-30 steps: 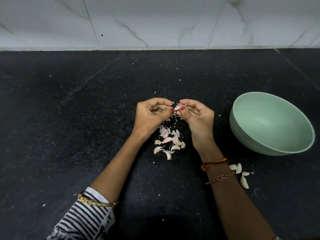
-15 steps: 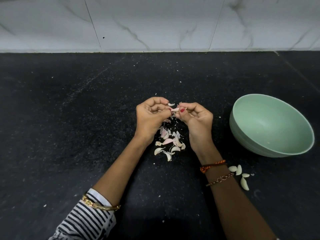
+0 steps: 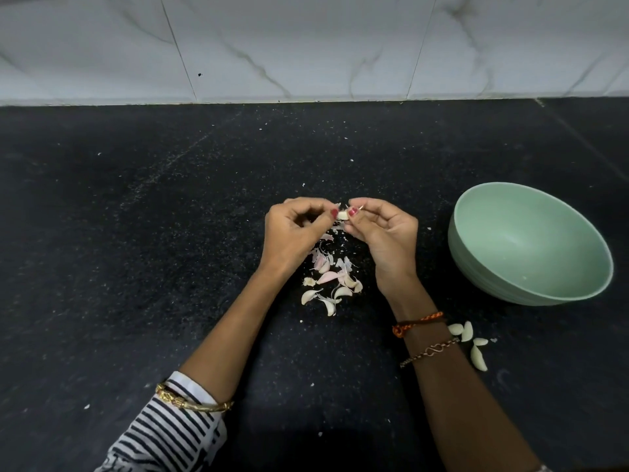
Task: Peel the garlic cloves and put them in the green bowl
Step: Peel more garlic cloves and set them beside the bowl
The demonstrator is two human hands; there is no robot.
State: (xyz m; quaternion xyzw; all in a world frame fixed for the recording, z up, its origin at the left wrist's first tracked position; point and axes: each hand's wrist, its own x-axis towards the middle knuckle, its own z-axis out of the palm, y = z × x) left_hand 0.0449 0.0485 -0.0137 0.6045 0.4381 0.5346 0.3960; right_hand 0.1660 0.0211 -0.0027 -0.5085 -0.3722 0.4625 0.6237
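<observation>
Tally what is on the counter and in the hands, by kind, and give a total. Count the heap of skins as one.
Green bowl: 1
Garlic clove pinched between left hand and right hand: 1
Peeled cloves beside the right wrist: 4
Heap of skins and cloves below the hands: 1
Total: 7

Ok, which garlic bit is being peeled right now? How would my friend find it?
Start at the green bowl on the black counter and look left to the two hands. The clove is pinched between the left hand and right hand, in the air above the pile of peels, not lying down like the others.
</observation>
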